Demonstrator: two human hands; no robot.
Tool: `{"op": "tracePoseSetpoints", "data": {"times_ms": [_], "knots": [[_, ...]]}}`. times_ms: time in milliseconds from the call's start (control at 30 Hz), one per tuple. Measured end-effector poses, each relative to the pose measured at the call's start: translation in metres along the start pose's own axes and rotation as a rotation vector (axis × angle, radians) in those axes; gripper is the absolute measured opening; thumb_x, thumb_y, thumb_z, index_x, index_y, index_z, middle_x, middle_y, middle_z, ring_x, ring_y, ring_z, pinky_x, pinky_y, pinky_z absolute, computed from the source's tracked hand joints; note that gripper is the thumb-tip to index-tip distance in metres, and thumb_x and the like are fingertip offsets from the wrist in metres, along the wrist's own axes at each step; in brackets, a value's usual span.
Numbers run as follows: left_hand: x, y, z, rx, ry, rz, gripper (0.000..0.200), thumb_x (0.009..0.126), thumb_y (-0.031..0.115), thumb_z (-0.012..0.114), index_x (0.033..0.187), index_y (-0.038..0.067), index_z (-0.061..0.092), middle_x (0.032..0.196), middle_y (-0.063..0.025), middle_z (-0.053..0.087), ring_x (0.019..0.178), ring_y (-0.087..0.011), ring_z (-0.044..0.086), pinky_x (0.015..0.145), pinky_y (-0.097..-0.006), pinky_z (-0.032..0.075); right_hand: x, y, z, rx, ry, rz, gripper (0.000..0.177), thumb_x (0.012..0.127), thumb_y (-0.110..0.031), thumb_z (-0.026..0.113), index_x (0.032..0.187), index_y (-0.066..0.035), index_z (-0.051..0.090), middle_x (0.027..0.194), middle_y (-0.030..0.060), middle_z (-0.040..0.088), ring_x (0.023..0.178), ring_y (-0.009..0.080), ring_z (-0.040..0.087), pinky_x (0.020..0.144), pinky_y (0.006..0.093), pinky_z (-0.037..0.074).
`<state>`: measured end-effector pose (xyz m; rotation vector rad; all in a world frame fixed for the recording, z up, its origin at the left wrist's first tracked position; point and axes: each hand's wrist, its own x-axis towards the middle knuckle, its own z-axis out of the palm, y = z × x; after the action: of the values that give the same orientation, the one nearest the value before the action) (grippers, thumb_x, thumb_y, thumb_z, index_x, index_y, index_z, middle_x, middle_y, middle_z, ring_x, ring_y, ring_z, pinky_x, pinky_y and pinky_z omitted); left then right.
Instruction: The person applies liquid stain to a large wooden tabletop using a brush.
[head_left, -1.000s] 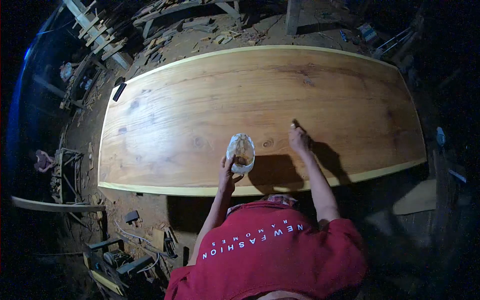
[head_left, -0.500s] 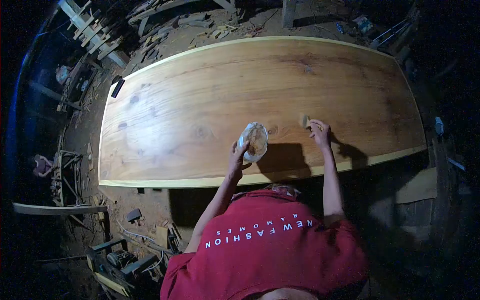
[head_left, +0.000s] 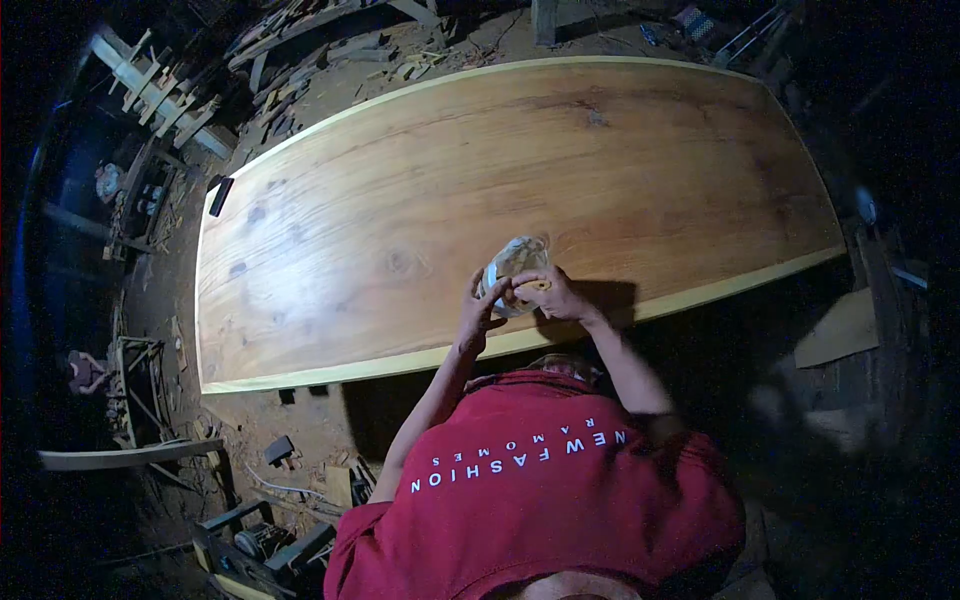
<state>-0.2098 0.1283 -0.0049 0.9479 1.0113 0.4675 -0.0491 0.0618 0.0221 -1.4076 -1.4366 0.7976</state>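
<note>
My left hand [head_left: 478, 318] is wrapped round the side of a whitish plastic container [head_left: 518, 254], held over the near edge of a large wooden tabletop [head_left: 420, 170]. At the container's mouth my right hand [head_left: 564, 298] grips a paintbrush [head_left: 538, 285]. Only a bit of its pale handle shows; the bristles are hidden by the fingers and the container. The tabletop has brown grain, a few knots and a light-coloured border, with a glossy patch of light on its left.
A small black object [head_left: 221, 197] sits at the tabletop's left corner. Scrap wood [head_left: 415, 68] litters the floor behind. At lower left stands a wooden frame with a motor [head_left: 262, 540], and a curved plank [head_left: 130, 456] juts in. A person [head_left: 86, 372] is at far left.
My right hand has brought the paintbrush from over the tabletop on the right, leftward to the container. My left hand still holds the container. The view has turned slightly.
</note>
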Motion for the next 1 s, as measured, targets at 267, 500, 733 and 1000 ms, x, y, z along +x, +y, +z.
{"op": "tracePoseSetpoints", "data": {"times_ms": [267,500,733,1000], "knots": [[-0.005,-0.006,-0.006,0.147,-0.005,0.006,0.080,0.069,0.041,0.069,0.131,0.014,0.026,0.116,-0.0113,0.047,0.099,-0.0270,0.051,0.073,-0.0447,0.045,-0.011,0.003,0.006,-0.212,-0.025,0.167,0.023,0.076,-0.018,0.058,0.092,-0.001,0.061,0.081,0.0126,0.063,0.075,0.0197,0.060,0.069,0.0316,0.047],[-0.005,-0.010,-0.006,0.143,0.053,0.047,0.084,0.066,0.038,0.072,0.131,0.009,0.027,0.102,-0.0112,0.052,0.071,-0.0145,0.054,0.049,-0.0244,0.041,-0.027,0.000,0.016,0.050,-0.004,0.200,0.018,0.077,-0.015,0.058,0.088,-0.002,0.060,0.083,0.0103,0.062,0.079,0.0216,0.058,0.072,0.0321,0.046],[-0.007,-0.012,-0.006,0.143,0.085,0.095,0.085,0.065,0.035,0.074,0.130,0.007,0.027,0.097,-0.0084,0.053,0.062,-0.0102,0.050,0.042,-0.0205,0.034,-0.036,-0.020,-0.032,0.287,0.110,0.330,0.021,0.079,-0.021,0.058,0.087,-0.003,0.063,0.072,0.0053,0.061,0.046,0.0062,0.051,0.040,0.0195,0.040],[-0.008,-0.017,-0.021,0.175,0.095,0.044,0.087,0.065,0.037,0.073,0.131,0.007,0.024,0.101,-0.0104,0.052,0.070,-0.0143,0.052,0.047,-0.0240,0.039,-0.038,0.064,-0.102,-0.203,0.551,0.302,0.026,0.080,-0.022,0.056,0.091,0.002,0.060,0.064,0.0065,0.057,0.056,0.0131,0.055,0.050,0.0267,0.042]]}}
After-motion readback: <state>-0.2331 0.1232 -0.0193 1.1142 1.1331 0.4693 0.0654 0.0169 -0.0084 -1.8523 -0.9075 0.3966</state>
